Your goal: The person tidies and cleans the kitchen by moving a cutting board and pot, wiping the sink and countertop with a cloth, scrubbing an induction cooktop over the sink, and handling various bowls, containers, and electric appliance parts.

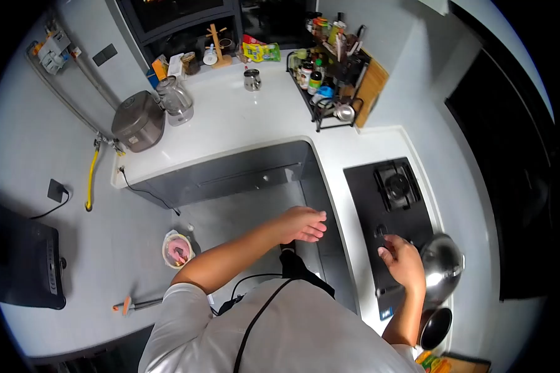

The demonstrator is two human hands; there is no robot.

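Observation:
My left hand (302, 225) hangs in the air over the floor, beside the counter's cabinet front. Its fingers are stretched out and nothing is in it. My right hand (404, 262) is over the black gas stove (370, 205), close to a round control knob (380, 230). Thumb and forefinger are apart and bent; I see nothing between them, and cannot tell whether they touch the stove. Right of this hand stands a large shiny metal wok or pot (443, 270), partly hidden behind it. The burner (397, 188) farther back carries no pot.
A black pan (435, 328) lies near my right forearm. On the back counter are a rice cooker (138, 121), a glass kettle (175, 101), a metal cup (252, 79) and a rack of bottles (320, 87). A lined bin (167, 252) stands on the floor to my left.

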